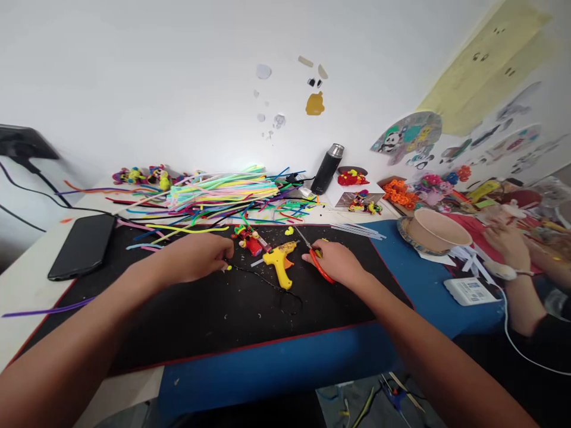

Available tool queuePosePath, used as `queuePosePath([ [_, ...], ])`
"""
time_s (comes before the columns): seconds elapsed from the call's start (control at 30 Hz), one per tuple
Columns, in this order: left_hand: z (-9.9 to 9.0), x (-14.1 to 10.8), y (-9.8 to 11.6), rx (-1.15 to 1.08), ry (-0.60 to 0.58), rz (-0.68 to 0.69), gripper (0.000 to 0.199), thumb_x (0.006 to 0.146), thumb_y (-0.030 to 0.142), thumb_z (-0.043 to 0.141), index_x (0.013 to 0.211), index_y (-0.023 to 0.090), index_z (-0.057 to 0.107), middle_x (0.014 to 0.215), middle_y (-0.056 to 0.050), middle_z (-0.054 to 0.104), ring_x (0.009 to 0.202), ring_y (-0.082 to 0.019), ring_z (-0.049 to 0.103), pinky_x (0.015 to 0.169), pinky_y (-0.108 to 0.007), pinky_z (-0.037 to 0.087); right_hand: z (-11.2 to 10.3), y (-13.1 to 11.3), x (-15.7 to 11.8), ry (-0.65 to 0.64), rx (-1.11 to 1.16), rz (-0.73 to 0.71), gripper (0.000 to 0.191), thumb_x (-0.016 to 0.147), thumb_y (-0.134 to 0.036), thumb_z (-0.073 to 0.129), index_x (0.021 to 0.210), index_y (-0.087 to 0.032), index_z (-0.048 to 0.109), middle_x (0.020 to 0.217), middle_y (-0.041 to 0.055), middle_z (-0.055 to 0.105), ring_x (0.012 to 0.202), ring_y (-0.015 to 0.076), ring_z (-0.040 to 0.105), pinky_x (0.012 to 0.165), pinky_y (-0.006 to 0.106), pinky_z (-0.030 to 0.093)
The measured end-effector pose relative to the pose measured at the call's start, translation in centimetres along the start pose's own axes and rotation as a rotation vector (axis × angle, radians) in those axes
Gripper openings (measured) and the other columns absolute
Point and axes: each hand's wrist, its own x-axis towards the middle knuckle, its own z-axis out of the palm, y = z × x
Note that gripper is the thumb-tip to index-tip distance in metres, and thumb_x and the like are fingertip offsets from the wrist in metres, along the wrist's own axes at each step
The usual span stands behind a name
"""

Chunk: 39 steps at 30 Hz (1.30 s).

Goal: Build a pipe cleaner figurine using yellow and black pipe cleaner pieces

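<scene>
The right hand [336, 261] is closed around the orange handles of a pair of scissors [320, 266], whose metal blades point away from the person and toward the left. The left hand [207, 257] is curled with its thumb and fingers drawn close together; a small yellow bit [229, 267] shows right at the fingertips, but I cannot tell whether they pinch it. Between the two hands, on a black mat [196, 327] with a red edge, a yellow glue gun [280, 264] lies on its side, and a dark cord loops near the foot of its handle. Just beside the glue gun, toward the left hand, is a small red and green figure [250, 239]; another yellow piece [289, 230] lies beyond the gun. Clear sticks [359, 230] lie across the mat's far right edge. Behind the mat spreads a big pile of colorful pipe cleaners [223, 196], with a black phone [82, 246] at its left and a dark bottle [328, 170] tilted in view at its right. Farther right, a bowl [439, 229] and a white box [471, 291] sit on a blue cloth [388, 261], near another person's hand [506, 238].
</scene>
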Motion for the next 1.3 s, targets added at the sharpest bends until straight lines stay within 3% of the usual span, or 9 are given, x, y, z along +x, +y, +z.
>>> queuePosePath([
  [0.17, 2.1, 0.3, -0.1, -0.009, -0.007, 0.051, 0.021, 0.09, 0.021, 0.055, 0.105, 0.024, 0.069, 0.093, -0.005, 0.076, 0.082, -0.025, 0.068, 0.067, -0.031, 0.037, -0.7, -0.2, 0.0, -0.058, -0.102, -0.053, 0.049, 0.098, -0.063, 0.063, 0.123, -0.022, 0.072, 0.111, 0.0154, 0.081, 0.102, 0.0342, 0.076, 0.075, 0.035, 0.05],
  [0.3, 2.7, 0.5, -0.3, -0.075, 0.021, 0.081, 0.016, 0.093, 0.024, 0.052, 0.1, 0.025, 0.067, 0.091, -0.004, 0.075, 0.081, -0.024, 0.068, 0.068, -0.031, 0.038, -1.3, -0.1, -0.4, -0.092, -0.187, -0.122, 0.042, 0.099, -0.052, 0.066, 0.128, -0.022, 0.071, 0.112, 0.0152, 0.081, 0.104, 0.0344, 0.076, 0.077, 0.035, 0.051],
  [0.47, 3.2, 0.6, -0.6, -0.122, 0.046, 0.103, 0.013, 0.093, 0.027, 0.052, 0.092, 0.025, 0.065, 0.089, -0.004, 0.074, 0.081, -0.025, 0.067, 0.069, -0.031, 0.038, -2.1, 0.2, -1.2, -0.111, -0.216, -0.126, 0.042, 0.1, -0.052, 0.065, 0.126, -0.02, 0.074, 0.108, 0.0159, 0.082, 0.101, 0.0359, 0.077, 0.072, 0.036, 0.048],
  [0.73, 4.3, 0.5, -1.2, -0.174, 0.108, 0.107, 0.008, 0.089, 0.027, 0.055, 0.087, 0.026, 0.062, 0.084, -0.003, 0.072, 0.075, -0.025, 0.065, 0.066, -0.032, 0.036, -0.8, -1.7, -1.5, 0.087, 0.168, -0.236, 0.023, 0.104, -0.04, 0.064, 0.106, -0.024, 0.08, 0.082, 0.003, 0.08, 0.074, 0.0207, 0.07, 0.062, 0.03, 0.036],
  [0.97, 4.4, 0.5, -1.4, -0.19, 0.093, 0.077, 0.013, 0.092, 0.029, 0.053, 0.091, 0.026, 0.066, 0.091, -0.005, 0.073, 0.082, -0.025, 0.066, 0.071, -0.033, 0.04, 1.2, -4.1, 1.1, 0.294, 0.606, -0.343, 0.022, 0.103, -0.034, 0.063, 0.091, -0.021, 0.077, 0.074, -0.0003, 0.074, 0.06, 0.0145, 0.059, 0.06, 0.028, 0.034],
  [1.3, 3.4, 0.7, -1.2, -0.237, -0.007, 0.002, 0.02, 0.095, 0.037, 0.053, 0.093, 0.023, 0.067, 0.089, -0.004, 0.071, 0.078, -0.022, 0.063, 0.069, -0.03, 0.041, 1.6, -7.1, 5.1, 0.364, 0.879, -0.416, 0.028, 0.1, -0.042, 0.064, 0.086, -0.02, 0.075, 0.062, -0.003, 0.062, 0.055, 0.0129, 0.051, 0.057, 0.027, 0.034],
])
